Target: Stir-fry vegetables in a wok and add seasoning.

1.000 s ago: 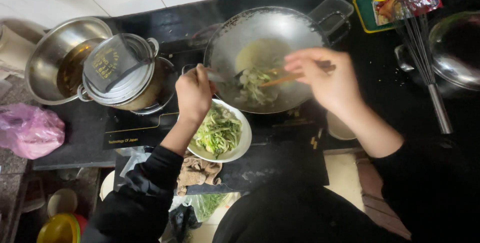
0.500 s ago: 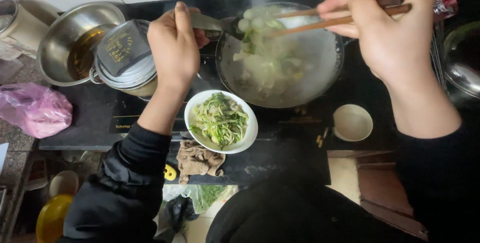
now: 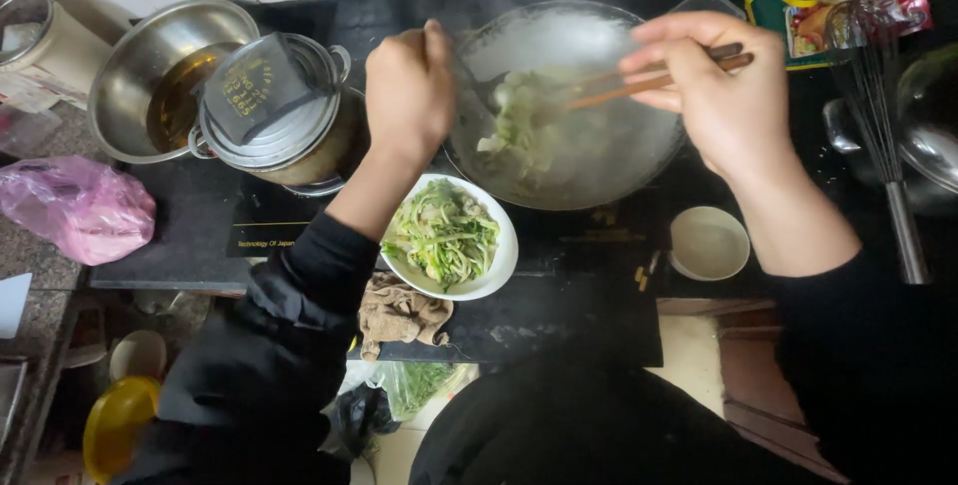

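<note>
Wok [image 3: 599, 161] at upper centre, greens in it; plate [image 3: 496, 263] of greens just below its left edge; small bowl [image 3: 709, 243] lower right of the wok; pot [image 3: 274, 136] and basin [image 3: 150, 56] upper left; bag [image 3: 75, 208] far left

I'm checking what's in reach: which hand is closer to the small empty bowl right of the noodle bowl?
Right. The right hand is above the small bowl, holding chopsticks over the wok; the left hand is farther off, beyond the noodle bowl.

Red and green packets [image 3: 848, 6] top right; pink plastic bag [image 3: 75, 208] at left
</note>
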